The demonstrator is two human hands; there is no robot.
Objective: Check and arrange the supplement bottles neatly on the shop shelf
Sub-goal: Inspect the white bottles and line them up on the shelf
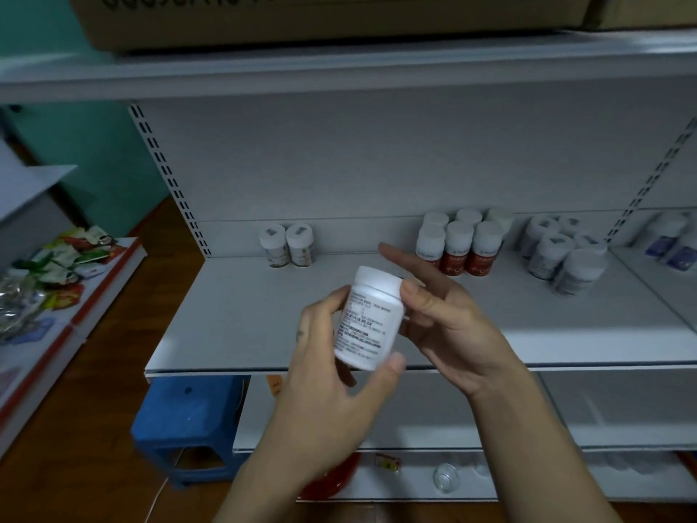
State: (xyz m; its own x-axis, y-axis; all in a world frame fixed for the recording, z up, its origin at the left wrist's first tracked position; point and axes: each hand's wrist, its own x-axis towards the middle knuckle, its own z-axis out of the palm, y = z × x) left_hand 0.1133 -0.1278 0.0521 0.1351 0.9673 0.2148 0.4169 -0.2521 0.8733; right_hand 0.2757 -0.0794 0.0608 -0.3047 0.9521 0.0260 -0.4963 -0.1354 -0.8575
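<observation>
A white supplement bottle with small printed text on its label is held tilted in front of the grey shelf. My left hand grips its lower body, thumb on the base. My right hand pinches near the cap with its thumb, index finger stretched out. Two white-capped bottles stand at the shelf's back left. A block of several red-labelled bottles stands right of centre, and several pale-labelled bottles stand further right.
A blue plastic stool stands on the wooden floor at the lower left. A low rack with snack packets is at the far left. Cardboard boxes sit on the top shelf. Lower shelves hold a glass jar and a red object.
</observation>
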